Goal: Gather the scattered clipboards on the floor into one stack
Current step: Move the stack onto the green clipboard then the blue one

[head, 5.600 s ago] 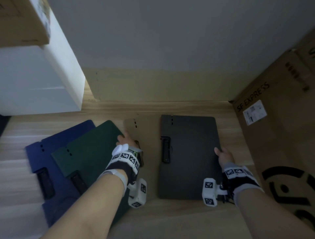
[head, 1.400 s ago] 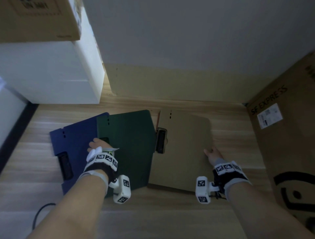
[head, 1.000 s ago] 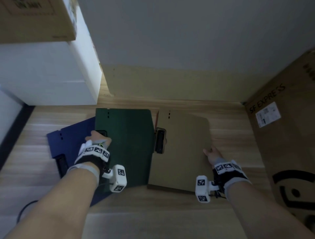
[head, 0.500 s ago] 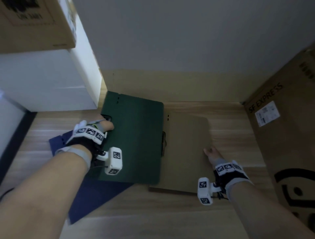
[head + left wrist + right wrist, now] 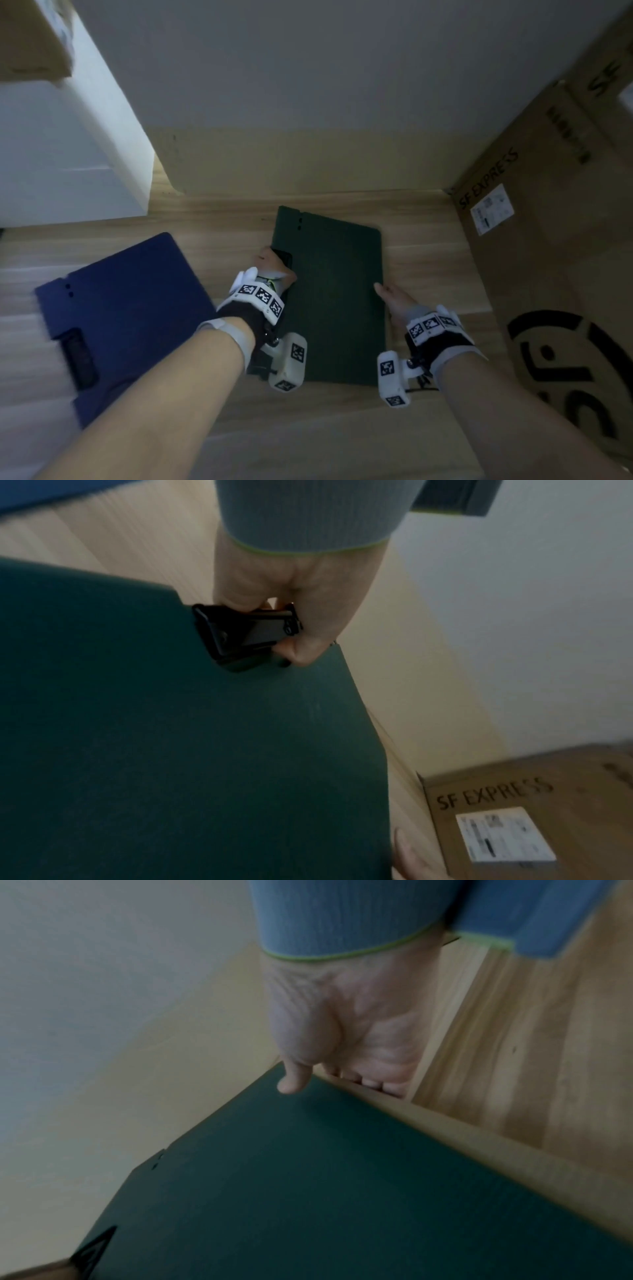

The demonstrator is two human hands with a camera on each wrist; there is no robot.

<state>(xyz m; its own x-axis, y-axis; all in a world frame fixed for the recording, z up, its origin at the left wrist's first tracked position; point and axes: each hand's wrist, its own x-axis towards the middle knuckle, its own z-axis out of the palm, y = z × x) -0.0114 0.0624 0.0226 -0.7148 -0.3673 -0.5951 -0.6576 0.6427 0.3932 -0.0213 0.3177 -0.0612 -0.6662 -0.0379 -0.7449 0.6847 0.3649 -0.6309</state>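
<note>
A dark green clipboard (image 5: 334, 298) lies on top of a brown clipboard (image 5: 479, 1153), whose edge shows only in the right wrist view. My left hand (image 5: 274, 269) grips the black clip (image 5: 246, 633) on the green board's left edge, thumb and fingers curled round it. My right hand (image 5: 390, 298) is at the pile's right edge, with its thumb (image 5: 293, 1081) on the green board and its fingers curled against the brown edge. A blue clipboard (image 5: 126, 318) lies apart on the floor to the left, clip toward me.
A large SF Express cardboard box (image 5: 548, 257) stands close on the right. A white cabinet (image 5: 68, 164) is at the back left, and the wall with its pale skirting (image 5: 308, 161) runs just behind the clipboards. Wood floor (image 5: 308, 428) lies in front.
My left hand has lifted the green clipboard off the blue one and carried it right onto the brown clipboard, covering it. The right hand has stayed at the pile's right edge.
</note>
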